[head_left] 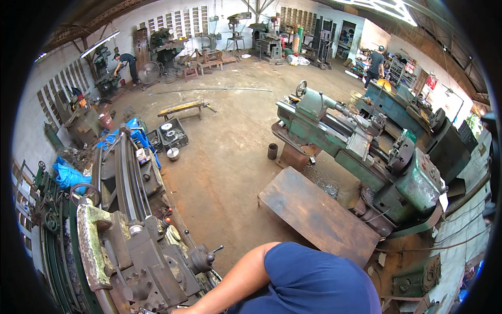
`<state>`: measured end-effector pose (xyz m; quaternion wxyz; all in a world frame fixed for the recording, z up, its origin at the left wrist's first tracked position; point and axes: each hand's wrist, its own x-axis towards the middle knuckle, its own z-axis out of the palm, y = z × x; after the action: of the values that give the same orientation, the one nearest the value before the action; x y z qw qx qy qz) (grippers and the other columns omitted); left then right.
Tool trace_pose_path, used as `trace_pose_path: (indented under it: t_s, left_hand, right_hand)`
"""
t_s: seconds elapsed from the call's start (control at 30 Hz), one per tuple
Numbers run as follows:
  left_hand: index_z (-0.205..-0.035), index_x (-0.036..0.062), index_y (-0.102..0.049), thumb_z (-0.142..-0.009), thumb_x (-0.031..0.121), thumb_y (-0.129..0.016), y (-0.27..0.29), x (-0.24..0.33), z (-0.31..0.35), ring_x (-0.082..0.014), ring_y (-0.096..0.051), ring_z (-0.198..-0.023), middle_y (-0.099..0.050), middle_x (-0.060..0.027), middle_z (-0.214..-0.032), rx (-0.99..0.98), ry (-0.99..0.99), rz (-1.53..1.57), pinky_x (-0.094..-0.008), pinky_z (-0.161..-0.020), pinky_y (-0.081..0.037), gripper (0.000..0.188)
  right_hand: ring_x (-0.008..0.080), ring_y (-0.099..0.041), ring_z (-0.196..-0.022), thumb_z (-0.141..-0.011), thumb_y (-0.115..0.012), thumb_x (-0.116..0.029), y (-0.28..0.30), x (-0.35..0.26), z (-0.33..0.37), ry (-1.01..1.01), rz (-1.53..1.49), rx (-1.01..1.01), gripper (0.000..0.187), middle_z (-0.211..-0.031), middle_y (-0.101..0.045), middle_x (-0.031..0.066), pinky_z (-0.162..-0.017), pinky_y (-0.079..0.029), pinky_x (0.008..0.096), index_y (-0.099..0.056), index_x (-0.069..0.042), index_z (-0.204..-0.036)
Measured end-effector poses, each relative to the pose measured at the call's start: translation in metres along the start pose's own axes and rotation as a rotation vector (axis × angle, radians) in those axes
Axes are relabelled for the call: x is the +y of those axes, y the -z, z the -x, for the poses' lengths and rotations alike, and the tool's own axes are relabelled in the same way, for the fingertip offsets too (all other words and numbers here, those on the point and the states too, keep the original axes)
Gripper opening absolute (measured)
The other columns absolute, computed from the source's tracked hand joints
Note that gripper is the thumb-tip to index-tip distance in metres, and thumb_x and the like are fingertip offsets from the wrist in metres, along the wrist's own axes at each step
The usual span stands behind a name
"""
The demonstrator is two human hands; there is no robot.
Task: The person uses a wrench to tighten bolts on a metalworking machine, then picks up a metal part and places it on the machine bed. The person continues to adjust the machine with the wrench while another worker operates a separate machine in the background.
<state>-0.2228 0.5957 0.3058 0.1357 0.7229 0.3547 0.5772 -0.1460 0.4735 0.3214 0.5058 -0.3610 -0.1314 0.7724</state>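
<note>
A bare arm in a dark blue sleeve [314, 280], seemingly my right, reaches down and left from the lower edge. Only a sliver of my right hand [182, 311] shows at the bottom rim, beside the worn grey carriage [157, 272] of a metal lathe. Its fingers are cut off, so what it touches is hidden. Near my forearm [238, 275] is a black-knobbed lever hub [201, 258] on that carriage. Long bed rails [128, 178] run away from it, and a chipped, pale-painted casting [93, 243] stands to its left. My left hand is outside the picture.
A brown metal-topped table [319, 214] stands right of me, before a green lathe [345, 141]. Further off are a low yellow bench [182, 108], a black crate [172, 133] and a long rod [209, 89] on the floor. Two people [127, 67] [375, 65] are in the background.
</note>
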Motion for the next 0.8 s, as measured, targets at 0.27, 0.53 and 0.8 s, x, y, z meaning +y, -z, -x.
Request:
trace_pose_path:
  t_s: [0.27,0.53,0.8]
  left_hand:
    - [-0.137,0.0061,-0.057,-0.085,-0.001,-0.067,0.0,-0.028,0.023,-0.0275,-0.068,-0.08,-0.07,-0.0193,-0.115,-0.324,0.329,0.116,-0.0364,-0.069,-0.055,0.054]
    - [-0.154,0.0123,-0.038,-0.081,-0.006,-0.067,0.006,-0.03,0.03,-0.0246,-0.067,-0.082,-0.069,-0.0188,-0.118,-0.436,0.364,0.089,-0.0353,-0.07,-0.055,0.081]
    - [-0.154,0.0128,-0.039,-0.08,-0.006,-0.067,0.001,-0.014,0.025,-0.025,-0.067,-0.084,-0.069,-0.019,-0.117,-0.43,0.375,0.082,-0.0356,-0.07,-0.055,0.081]
  right_hand:
    - [0.0131,-0.042,-0.033,-0.085,-0.072,-0.014,0.005,-0.007,-0.011,0.007,0.07,-0.079,0.011,-0.06,-0.057,0.0057,-0.03,-0.034,0.0282,-0.065,-0.005,-0.087]
    - [0.0163,-0.047,-0.033,-0.082,-0.075,-0.012,-0.006,-0.012,0.009,0.119,0.155,0.098,0.022,-0.051,-0.051,0.0062,-0.03,-0.038,0.0339,-0.059,-0.002,-0.093]
    - [0.0196,-0.05,-0.033,-0.082,-0.075,-0.018,-0.013,-0.023,0.015,0.018,0.383,0.135,0.022,-0.048,-0.055,0.0108,-0.03,-0.037,0.0373,-0.063,-0.001,-0.076]
